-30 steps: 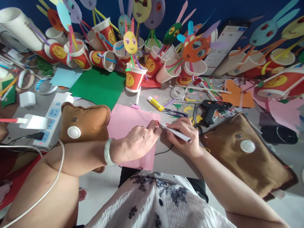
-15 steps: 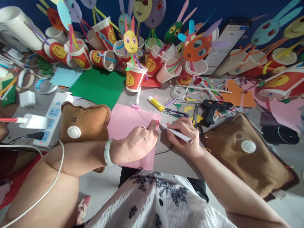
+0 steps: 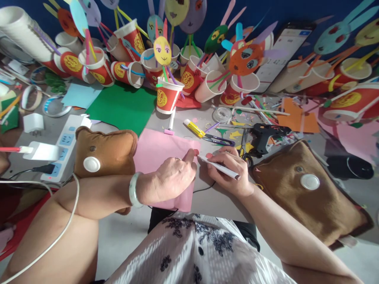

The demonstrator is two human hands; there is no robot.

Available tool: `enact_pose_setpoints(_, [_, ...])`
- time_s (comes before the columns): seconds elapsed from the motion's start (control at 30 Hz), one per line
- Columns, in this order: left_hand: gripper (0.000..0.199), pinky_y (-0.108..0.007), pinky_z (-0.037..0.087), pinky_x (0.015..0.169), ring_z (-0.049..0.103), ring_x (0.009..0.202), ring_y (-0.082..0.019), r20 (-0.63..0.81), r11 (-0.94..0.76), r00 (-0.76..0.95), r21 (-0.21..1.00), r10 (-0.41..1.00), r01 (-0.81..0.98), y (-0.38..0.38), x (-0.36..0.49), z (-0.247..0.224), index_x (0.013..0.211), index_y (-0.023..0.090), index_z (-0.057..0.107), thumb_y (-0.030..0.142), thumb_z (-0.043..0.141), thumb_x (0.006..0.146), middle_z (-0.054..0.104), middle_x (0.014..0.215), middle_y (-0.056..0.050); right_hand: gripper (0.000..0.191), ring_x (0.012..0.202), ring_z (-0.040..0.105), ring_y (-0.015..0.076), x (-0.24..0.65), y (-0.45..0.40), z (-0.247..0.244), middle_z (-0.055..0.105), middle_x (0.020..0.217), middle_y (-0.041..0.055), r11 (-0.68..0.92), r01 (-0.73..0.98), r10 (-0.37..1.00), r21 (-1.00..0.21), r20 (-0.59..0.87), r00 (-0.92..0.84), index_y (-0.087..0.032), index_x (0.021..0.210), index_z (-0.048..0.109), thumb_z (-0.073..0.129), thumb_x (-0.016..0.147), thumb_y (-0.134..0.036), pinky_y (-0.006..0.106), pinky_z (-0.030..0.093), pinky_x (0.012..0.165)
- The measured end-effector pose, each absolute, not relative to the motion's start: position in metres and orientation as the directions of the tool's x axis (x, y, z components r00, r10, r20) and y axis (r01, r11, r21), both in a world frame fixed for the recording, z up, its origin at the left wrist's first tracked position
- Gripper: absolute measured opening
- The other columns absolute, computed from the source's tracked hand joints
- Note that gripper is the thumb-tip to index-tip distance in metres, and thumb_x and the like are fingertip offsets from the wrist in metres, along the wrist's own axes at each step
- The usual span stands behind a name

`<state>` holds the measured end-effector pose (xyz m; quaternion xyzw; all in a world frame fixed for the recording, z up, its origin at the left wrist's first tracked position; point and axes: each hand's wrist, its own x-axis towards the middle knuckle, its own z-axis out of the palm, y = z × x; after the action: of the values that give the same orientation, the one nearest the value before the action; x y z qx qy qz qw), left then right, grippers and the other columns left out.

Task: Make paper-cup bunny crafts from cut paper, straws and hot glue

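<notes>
- The right hand has its fingers clamped on a white pen, which slants with its thin tip toward the left hand.
- That tip has dropped slightly and now points just beside the red piece at the left fingertips; whether it touches cannot be told.
- The left fingers are bent over this piece at the right edge of the pink paper; whether they pinch it or only press it cannot be told.
- A second red piece, just beyond the right fingers, shows more plainly than a second ago.
- Both wrists and the pink paper lie almost where they were, the paper flat on the table.
- At lower left, the pinkish shape seen on the floor half a second ago has gone from view.
- Unmoved beyond the hands: the yellow tube, the snips, the glue gun and the yellow-faced cup.
- The small cushion and large cushion keep their places on either side.
</notes>
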<state>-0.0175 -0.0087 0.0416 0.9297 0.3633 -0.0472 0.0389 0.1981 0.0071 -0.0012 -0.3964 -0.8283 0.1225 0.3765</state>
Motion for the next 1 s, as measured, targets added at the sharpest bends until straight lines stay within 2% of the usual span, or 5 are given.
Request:
enact_pose_setpoints(0.23, [0.018,-0.028,0.034,0.046,0.062,0.061,-0.014,-0.151,-0.729,0.727,0.054,0.669,0.682,-0.0049,-0.0177,0.0466,0.1,0.012,0.07,0.022,0.054,0.097,0.06,0.138,-0.021,0.015,0.059,0.065,0.0168,0.1978,0.0072,-0.0003,0.074,0.075,-0.0007,0.675,0.528,0.734,-0.515,0.536,-0.417,-0.026,0.09,0.061,0.067,0.082,-0.015,0.043,0.055,0.079])
enact_pose_setpoints(0.4, [0.023,-0.028,0.033,0.047,0.062,0.062,-0.013,-0.166,-0.729,0.727,0.062,0.666,0.682,-0.0032,-0.0181,0.0485,0.101,0.012,0.072,0.027,0.055,0.098,0.058,0.141,-0.022,0.018,0.057,0.065,0.0159,0.1972,0.0062,0.0013,0.073,0.074,-0.0014,0.684,0.522,0.723,-0.509,0.57,-0.391,-0.025,0.092,0.061,0.069,0.082,-0.013,0.042,0.054,0.077])
enact_pose_setpoints(1.0, [0.024,-0.027,0.038,0.048,0.063,0.062,-0.013,-0.192,-0.717,0.711,0.045,0.677,0.695,-0.0042,-0.0172,0.0484,0.107,0.012,0.073,0.028,0.057,0.097,0.053,0.147,-0.023,0.01,0.063,0.069,0.0159,0.1954,0.0076,0.0005,0.076,0.078,-0.0015,0.658,0.52,0.753,-0.545,0.496,-0.432,-0.026,0.093,0.065,0.068,0.086,-0.019,0.04,0.051,0.082])
